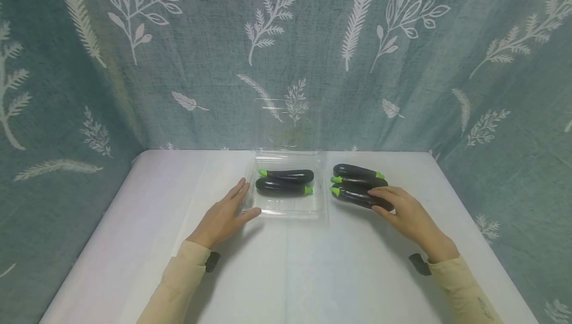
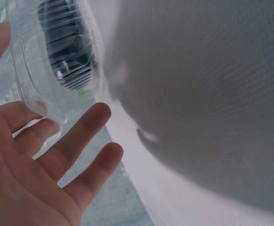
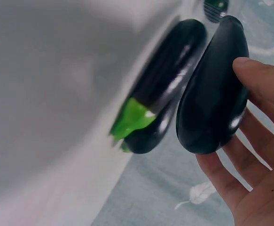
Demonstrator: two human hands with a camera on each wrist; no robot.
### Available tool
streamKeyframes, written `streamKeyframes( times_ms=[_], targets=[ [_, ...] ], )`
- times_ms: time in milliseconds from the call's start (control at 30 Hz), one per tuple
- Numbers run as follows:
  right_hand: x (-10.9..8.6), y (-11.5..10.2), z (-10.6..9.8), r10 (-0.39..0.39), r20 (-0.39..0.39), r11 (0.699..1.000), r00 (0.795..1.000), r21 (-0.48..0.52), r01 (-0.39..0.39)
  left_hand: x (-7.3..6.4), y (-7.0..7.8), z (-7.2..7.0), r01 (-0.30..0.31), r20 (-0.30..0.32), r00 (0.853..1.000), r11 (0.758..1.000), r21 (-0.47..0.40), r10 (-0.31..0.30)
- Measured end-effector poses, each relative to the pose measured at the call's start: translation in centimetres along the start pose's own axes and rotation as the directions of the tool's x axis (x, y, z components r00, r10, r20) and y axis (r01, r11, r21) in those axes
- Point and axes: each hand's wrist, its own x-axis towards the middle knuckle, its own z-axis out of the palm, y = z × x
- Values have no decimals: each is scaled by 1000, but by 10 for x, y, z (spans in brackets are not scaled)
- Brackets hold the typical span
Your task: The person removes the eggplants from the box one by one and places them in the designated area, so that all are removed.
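My right hand (image 1: pixel 408 217) holds the nearest of three dark eggplants, its thumb and fingers on opposite sides of this eggplant (image 1: pixel 357 196) near the rounded end. Behind it lie a middle eggplant (image 1: pixel 362 181) and a far eggplant (image 1: pixel 354 170). In the right wrist view the held eggplant (image 3: pixel 212 94) stands out against the other two. A clear plastic container (image 1: pixel 292 212) sits left of them, with two eggplants (image 1: pixel 281 186) inside, their green stems facing opposite ways. At its left front corner is my left hand (image 1: pixel 222 219), fingers spread along the side and thumb at the front edge.
The container's clear lid (image 1: pixel 288 125) stands raised at the back. Under everything is a white tabletop (image 1: pixel 286 274). Green curtain fabric (image 1: pixel 214 91) with white leaf prints hangs behind and on both sides of the table.
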Motion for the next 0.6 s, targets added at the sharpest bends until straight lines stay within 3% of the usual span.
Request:
streamKeyframes(
  times_ms=[267,600],
  targets=[
    [-7,6,4,-20,62,998,998,-54,23,-1,1,-1,2,0,1000,1000,5,-2],
    [-8,14,9,-85,68,992,994,-92,91,-1,2,-2,0,14,1000,1000,7,0]
  ],
)
